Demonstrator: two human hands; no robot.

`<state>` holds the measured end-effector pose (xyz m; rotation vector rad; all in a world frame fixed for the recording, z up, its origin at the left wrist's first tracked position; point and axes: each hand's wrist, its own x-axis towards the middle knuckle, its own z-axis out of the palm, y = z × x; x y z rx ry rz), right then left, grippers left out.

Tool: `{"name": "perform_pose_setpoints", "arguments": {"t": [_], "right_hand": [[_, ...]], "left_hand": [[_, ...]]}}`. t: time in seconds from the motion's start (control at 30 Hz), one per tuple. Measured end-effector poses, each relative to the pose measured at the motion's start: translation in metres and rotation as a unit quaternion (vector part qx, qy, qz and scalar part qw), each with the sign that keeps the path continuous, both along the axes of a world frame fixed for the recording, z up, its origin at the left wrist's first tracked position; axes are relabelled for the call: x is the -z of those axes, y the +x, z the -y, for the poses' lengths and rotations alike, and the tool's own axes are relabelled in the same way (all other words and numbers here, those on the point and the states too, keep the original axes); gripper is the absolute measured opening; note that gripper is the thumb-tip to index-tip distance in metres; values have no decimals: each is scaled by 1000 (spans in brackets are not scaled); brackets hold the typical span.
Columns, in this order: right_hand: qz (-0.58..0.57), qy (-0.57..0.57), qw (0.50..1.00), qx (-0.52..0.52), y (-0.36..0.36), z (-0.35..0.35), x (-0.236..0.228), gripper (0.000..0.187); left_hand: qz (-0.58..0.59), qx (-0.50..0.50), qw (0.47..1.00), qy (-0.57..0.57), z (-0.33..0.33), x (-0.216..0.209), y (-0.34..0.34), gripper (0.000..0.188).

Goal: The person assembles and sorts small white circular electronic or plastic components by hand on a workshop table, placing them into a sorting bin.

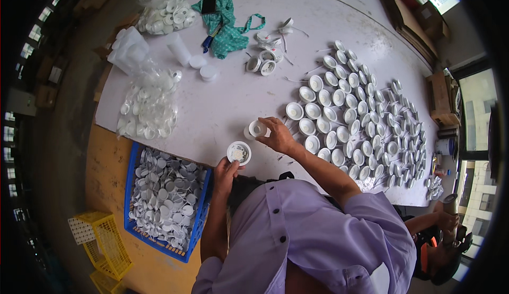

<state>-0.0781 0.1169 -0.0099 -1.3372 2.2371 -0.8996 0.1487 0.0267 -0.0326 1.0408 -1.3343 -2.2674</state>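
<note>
Near the table's front edge, my left hand (226, 176) is closed on a round white downlight housing (239, 153), its open face turned up with a yellowish board inside. Just above and to the right, my right hand (278, 136) pinches a small white reflector cup (257, 128) by its rim. The two pieces are apart. A pale round shape shows beside the cup; whether it is part of it I cannot tell. Rows of similar white downlights (350, 116), with short wires, cover the table to the right of my right hand.
A blue crate (130, 188) full of white round parts stands left of me. Bags of white parts (150, 108), translucent containers (127, 50) and a green cloth (228, 34) with a black phone (209, 5) lie farther off. Yellow baskets (108, 246) sit lower left. Another person (437, 241) is at right.
</note>
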Motion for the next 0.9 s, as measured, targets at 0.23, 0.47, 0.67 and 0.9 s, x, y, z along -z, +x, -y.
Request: {"name": "perform_pose_setpoints", "arguments": {"t": [0.23,0.47,0.67,0.9], "right_hand": [[56,-69,989,-120,17,-16,-47,66],[46,-45,992,-112,25,-17,-47,72],[89,-79,989,-91,24,-21,-48,72],[247,-40,966,62,22,-21,-33,33]], "left_hand": [[-44,42,998,-27,3,-2,-24,30],[-59,73,995,-47,0,-11,-39,33],[-55,55,995,-58,-2,-8,-41,30],[-31,62,992,-108,-2,-10,-48,24]]}}
